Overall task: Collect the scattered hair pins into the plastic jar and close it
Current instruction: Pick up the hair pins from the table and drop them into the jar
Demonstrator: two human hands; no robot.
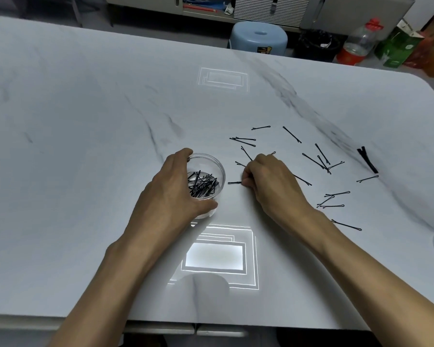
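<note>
A clear plastic jar [217, 163] stands open on the white marble table [85, 146], with several black hair pins [203, 184] lying inside it. My left hand [171, 194] wraps around the jar, thumb in front and fingers on its far rim. Just right of the jar, my right hand [268, 181] is closed with its fingertips pinching a hair pin [234, 182] that lies on the table. Several more black pins [321, 160] are scattered to the right of that hand. No lid is visible.
Two larger black clips [367, 160] lie at the far right of the table. Beyond the far edge are a blue stool [258, 37], a black bin [316, 46], a bottle [358, 43] and a green box [398, 46]. Bright light reflections sit on the table near me.
</note>
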